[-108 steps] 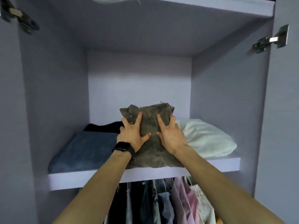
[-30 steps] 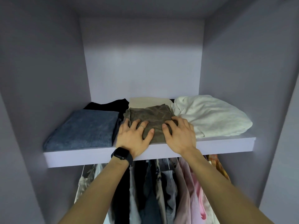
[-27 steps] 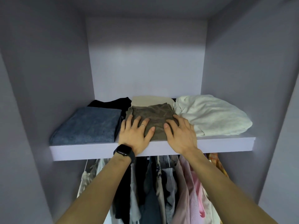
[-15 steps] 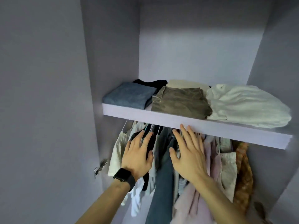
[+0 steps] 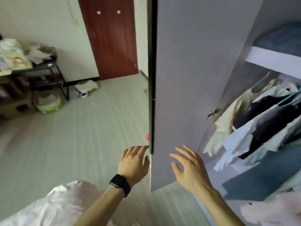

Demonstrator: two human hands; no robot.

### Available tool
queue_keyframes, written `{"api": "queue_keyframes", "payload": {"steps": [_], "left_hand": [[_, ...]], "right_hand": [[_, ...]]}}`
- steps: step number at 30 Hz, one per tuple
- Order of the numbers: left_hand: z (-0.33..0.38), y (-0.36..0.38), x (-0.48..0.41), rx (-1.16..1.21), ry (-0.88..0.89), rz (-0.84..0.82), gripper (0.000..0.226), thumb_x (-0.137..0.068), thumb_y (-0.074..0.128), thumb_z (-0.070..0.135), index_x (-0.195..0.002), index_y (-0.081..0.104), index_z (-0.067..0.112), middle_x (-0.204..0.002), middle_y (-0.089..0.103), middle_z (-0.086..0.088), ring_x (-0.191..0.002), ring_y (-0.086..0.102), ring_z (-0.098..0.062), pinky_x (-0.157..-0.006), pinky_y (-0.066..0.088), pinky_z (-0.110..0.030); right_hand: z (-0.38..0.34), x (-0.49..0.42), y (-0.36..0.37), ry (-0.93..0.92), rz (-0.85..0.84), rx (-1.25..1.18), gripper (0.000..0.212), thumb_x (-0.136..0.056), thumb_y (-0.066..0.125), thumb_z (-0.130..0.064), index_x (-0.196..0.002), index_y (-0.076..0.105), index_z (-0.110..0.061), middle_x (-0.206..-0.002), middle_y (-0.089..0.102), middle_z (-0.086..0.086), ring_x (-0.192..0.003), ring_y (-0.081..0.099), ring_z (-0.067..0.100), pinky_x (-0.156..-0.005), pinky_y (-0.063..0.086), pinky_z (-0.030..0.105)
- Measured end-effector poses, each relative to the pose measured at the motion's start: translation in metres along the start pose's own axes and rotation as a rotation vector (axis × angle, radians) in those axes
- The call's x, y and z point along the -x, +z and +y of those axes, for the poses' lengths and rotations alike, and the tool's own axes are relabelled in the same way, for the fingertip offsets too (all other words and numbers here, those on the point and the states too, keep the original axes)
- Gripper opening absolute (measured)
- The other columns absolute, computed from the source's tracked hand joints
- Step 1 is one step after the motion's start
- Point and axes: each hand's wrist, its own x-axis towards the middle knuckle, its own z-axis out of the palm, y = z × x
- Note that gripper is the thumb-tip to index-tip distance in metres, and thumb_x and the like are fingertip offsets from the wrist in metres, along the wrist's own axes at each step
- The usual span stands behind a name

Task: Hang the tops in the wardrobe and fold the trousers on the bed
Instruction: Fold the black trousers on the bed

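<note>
The open wardrobe door (image 5: 187, 79) stands edge-on between both hands and the room. The left hand (image 5: 133, 162), fingers loosely extended and empty, reaches its dark edge; contact is unclear. The right hand (image 5: 189, 167), fingers spread and empty, hovers before its inner face. Hanging tops (image 5: 254, 128) crowd under the shelf (image 5: 273, 60), which carries a folded blue garment (image 5: 283, 39). The bed (image 5: 48, 206) corner lies lower left, with a cluttered black rack (image 5: 48, 75) and a brown room door (image 5: 112, 38) beyond.

Home bedroom. Open lilac laminate wardrobe (image 5: 187, 79) with mixed clothes (image 5: 260, 124) hanging inside; pale pink crumpled bed sheet (image 5: 57, 204) at bottom edge; dark red wooden room door (image 5: 112, 38); pale grey plank floor (image 5: 73, 136); cluttered black metal rack (image 5: 53, 75) at left.
</note>
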Motion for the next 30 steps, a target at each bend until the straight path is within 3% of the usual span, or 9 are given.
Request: {"api": "queue_keyframes", "payload": {"steps": [3,11,16,25,30], "left_hand": [[-0.061,-0.018,0.02,-0.065,-0.173,-0.023,0.046,-0.097,0.048,0.036,-0.143,0.051,0.031,-0.138,0.058,0.01,-0.13,0.05,-0.016,-0.11,0.032,-0.032],[-0.203,-0.068,0.039,-0.202,-0.503,0.001,0.049,-0.098,0.046,0.04,-0.146,0.046,0.031,-0.141,0.056,0.008,-0.132,0.049,-0.017,-0.11,0.031,-0.035],[-0.27,-0.104,0.011,-0.247,-0.586,0.034,0.052,-0.097,0.045,0.042,-0.148,0.044,0.032,-0.142,0.055,0.009,-0.133,0.048,-0.017,-0.11,0.032,-0.035],[-0.384,-0.152,-0.048,-0.311,-0.75,0.1,0.049,-0.097,0.045,0.044,-0.145,0.046,0.034,-0.138,0.057,0.01,-0.13,0.049,-0.018,-0.107,0.033,-0.037],[-0.459,-0.166,-0.085,-0.348,-0.864,0.126,0.046,-0.096,0.045,0.045,-0.142,0.051,0.035,-0.137,0.058,0.01,-0.126,0.051,-0.018,-0.106,0.035,-0.037]], "right_hand": [[-0.044,-0.024,0.037,-0.085,-0.123,-0.059,0.031,-0.089,0.071,-0.025,-0.12,0.074,-0.023,-0.14,0.061,0.0,-0.137,0.049,0.026,-0.112,0.04,0.042],[-0.159,-0.112,0.126,-0.33,-0.29,-0.149,0.037,-0.089,0.067,-0.028,-0.125,0.07,-0.022,-0.152,0.049,0.005,-0.14,0.045,0.027,-0.116,0.031,0.038],[-0.212,-0.182,0.167,-0.392,-0.331,-0.148,0.037,-0.089,0.068,-0.028,-0.126,0.07,-0.023,-0.149,0.052,0.006,-0.141,0.044,0.027,-0.118,0.034,0.04],[-0.307,-0.307,0.243,-0.506,-0.413,-0.168,0.039,-0.099,0.054,-0.039,-0.137,0.059,-0.033,-0.154,0.044,-0.007,-0.149,0.026,0.014,-0.121,0.018,0.03],[-0.369,-0.394,0.303,-0.621,-0.462,-0.207,0.04,-0.1,0.051,-0.042,-0.139,0.057,-0.034,-0.154,0.045,-0.008,-0.149,0.024,0.013,-0.122,0.018,0.031]]}}
